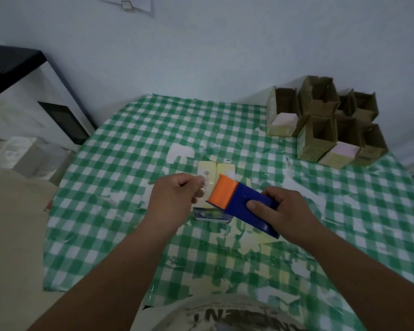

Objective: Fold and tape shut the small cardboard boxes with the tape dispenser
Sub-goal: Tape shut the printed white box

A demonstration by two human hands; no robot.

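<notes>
Green-and-white checked cloth covers the desk [120, 149] you are working over, worn pale in patches near you. Your right hand [288, 212] is nearest the job: it grips the blue plastic tape dispenser with the orange front block [239, 201], thumb across its flat side, long axis running from your right hand up and leftward so the orange end sits over the small pale-yellow cardboard box [213, 172]. Your left hand [175, 199] is just left of that orange end, fingers curled and seemingly pinching a clear tape end; I cannot tell for sure. The box lies directly beneath and beyond both hands, so the pull likely runs along its seam. Farther off, at the right rear, stands a cluster of open brown cardboard boxes [325, 120].
</notes>
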